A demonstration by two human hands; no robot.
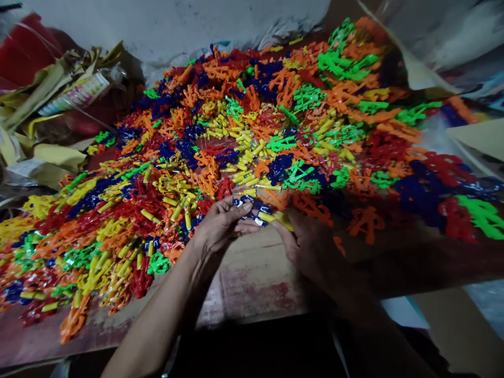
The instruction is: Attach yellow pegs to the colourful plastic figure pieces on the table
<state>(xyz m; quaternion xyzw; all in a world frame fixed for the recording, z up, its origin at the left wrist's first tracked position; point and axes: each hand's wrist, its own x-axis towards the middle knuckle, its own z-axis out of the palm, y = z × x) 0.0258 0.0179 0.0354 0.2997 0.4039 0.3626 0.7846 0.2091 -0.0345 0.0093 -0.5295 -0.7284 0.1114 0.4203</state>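
My left hand (219, 227) and my right hand (303, 242) meet at the near edge of a big heap of small plastic toy parts (252, 136) in red, orange, yellow, green and blue. The left fingers pinch a small blue plastic part (252, 210). The right fingers close on a yellow tube-shaped piece (275, 218), its tip touching the blue part. Both hands hover just above the worn wooden board (252, 278), and the right forearm lies in shadow.
Yellow tubes cluster in the heap's middle and left. Crumpled yellow paper and wrappers (51, 105) lie at the far left. A clear plastic sheet or bag (441, 94) covers parts at the right. A pale wall (177, 26) stands behind.
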